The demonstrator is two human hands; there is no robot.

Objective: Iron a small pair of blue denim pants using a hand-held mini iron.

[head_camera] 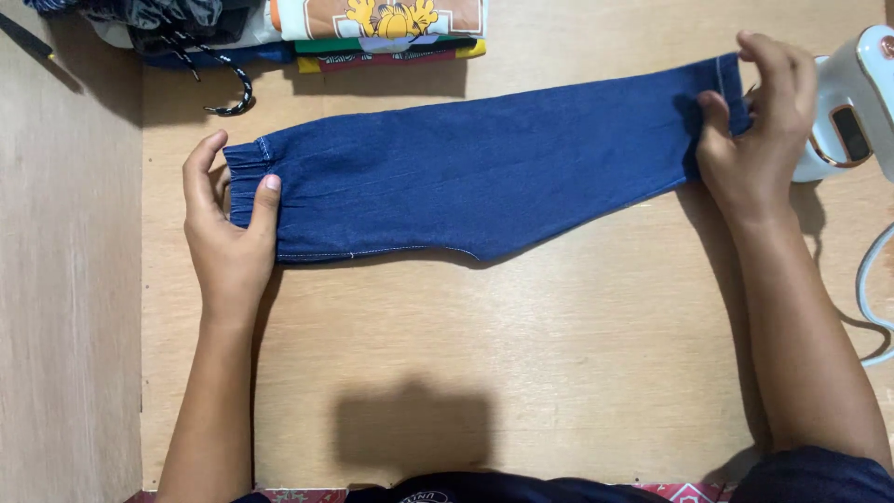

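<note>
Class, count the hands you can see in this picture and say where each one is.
2. The left hand grips the elastic end of the blue denim garment at the left; the right hand pinches its other end at the right, beside the white appliance.

Left hand (228, 233) pinching, thumb over fingers, right hand (754, 130) clenched, forearms outstretched

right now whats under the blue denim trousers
The folded blue denim trousers lie flat on the pale wooden tabletop. The left hand grips the elastic end, the right hand the hemmed end. Whatever lies beneath the fabric is covered.
</note>
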